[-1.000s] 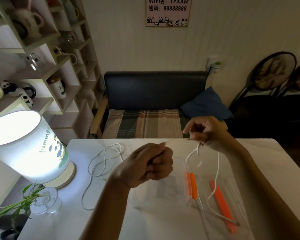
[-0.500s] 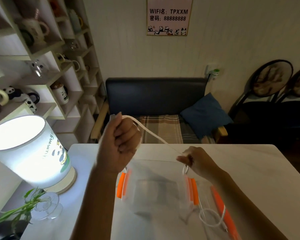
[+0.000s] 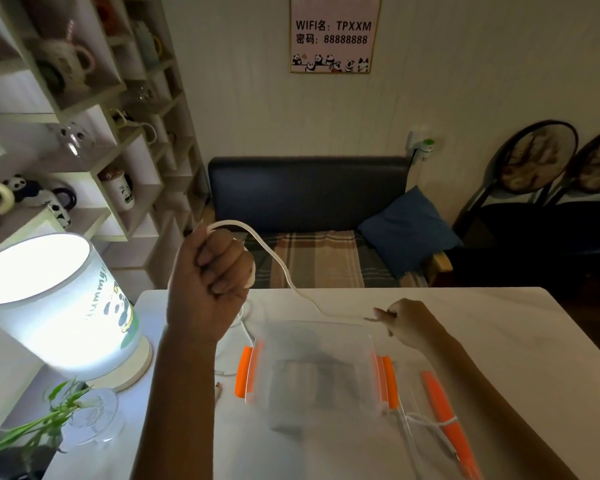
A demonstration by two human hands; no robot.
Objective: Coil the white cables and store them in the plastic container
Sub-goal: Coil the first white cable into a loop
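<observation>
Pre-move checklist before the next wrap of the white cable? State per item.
1. Left hand closed on the flat white cable, loop over the fist: ok.
2. Right hand pinching the cable's run near the table: ok.
3. Span between the hands free of snags: ok, it curves with some slack.
4. Clear plastic container with orange clips open, under the hands: ok.
5. Cable tail past the right hand lies across the clear lid with the orange strip; may drag it: not ok.
6. Second cable left of the container: cannot tell, arm hides most.
</observation>
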